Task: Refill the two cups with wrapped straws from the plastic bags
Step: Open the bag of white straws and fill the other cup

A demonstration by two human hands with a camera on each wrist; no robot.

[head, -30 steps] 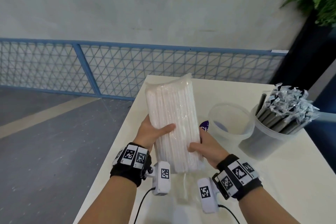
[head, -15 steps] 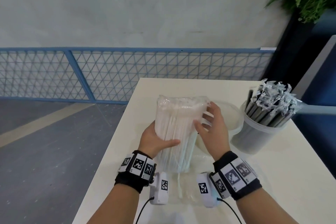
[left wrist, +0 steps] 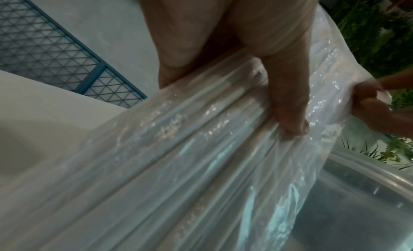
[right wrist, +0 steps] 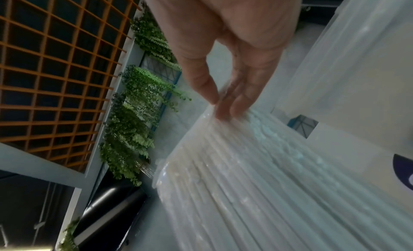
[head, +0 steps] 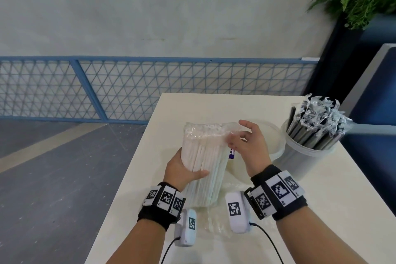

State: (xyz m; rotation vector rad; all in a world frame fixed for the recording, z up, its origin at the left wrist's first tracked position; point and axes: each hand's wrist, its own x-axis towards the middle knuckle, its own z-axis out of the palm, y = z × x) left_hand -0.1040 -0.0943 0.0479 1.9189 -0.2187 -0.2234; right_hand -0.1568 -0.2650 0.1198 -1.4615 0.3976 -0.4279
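The left hand (head: 183, 172) grips the lower half of the clear plastic bag of white wrapped straws (head: 203, 163), thumb across the front and fingers (left wrist: 288, 102) curled round the pack, much as it did a second ago. The bag stands nearly upright over the near part of the white bench (head: 321, 210), its bottom end low between the two wrists and its top tilted slightly away. The right hand (head: 249, 146) has changed most: a second ago it clasped the bag's lower right edge, half a second ago it had climbed to the upper right side, and now its fingers (right wrist: 223, 102) pinch the loose plastic at the bag's top right corner, held narrow on the film. The empty translucent cup (head: 276, 141) sits on the bench just behind the right hand, partly hidden by it. To its right, touching or just beside it, stands the second cup (head: 304, 156), packed with dark straws in clear wrappers (head: 317, 122) that lean to the right. Crumpled clear plastic (head: 216, 223) lies on the bench between the wrists. The view has also shifted, so the bench and cups sit lower and further right than before.
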